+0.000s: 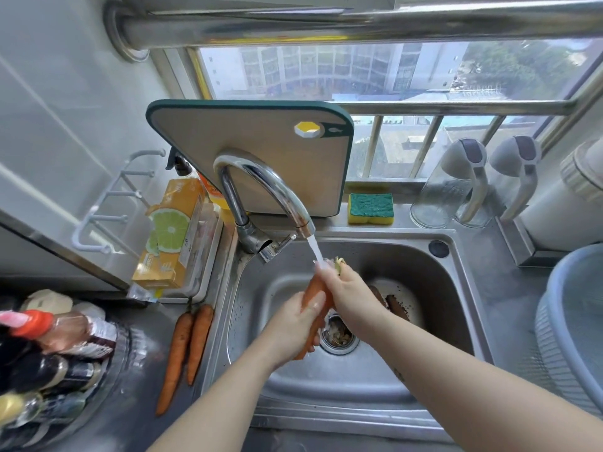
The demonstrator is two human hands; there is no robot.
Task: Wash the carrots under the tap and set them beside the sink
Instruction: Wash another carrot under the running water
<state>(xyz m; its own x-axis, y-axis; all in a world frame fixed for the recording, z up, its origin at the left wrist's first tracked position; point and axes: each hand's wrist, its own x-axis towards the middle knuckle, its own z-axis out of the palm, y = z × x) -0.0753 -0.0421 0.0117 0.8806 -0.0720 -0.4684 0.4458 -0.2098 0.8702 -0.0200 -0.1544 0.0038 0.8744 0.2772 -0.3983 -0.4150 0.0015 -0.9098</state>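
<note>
Both hands hold one orange carrot [312,290] over the steel sink [456,288]. My right hand [349,290] grips its upper, stalk end, where the water stream [316,251] from the chrome tap [261,187] lands. Lower down, my left hand [293,324] is wrapped round the carrot, hiding much of it. Two more carrots [186,350] lie side by side on the steel counter left of the sink, tips pointing toward me.
A cutting board [261,148] leans behind the tap. A yellow-green sponge [371,208] lies on the back ledge beside two glass jugs [456,187]. Boxes [173,236] and bottles [49,347] crowd the left counter. A grey basin [574,321] stands at right. The drain strainer [337,337] holds scraps.
</note>
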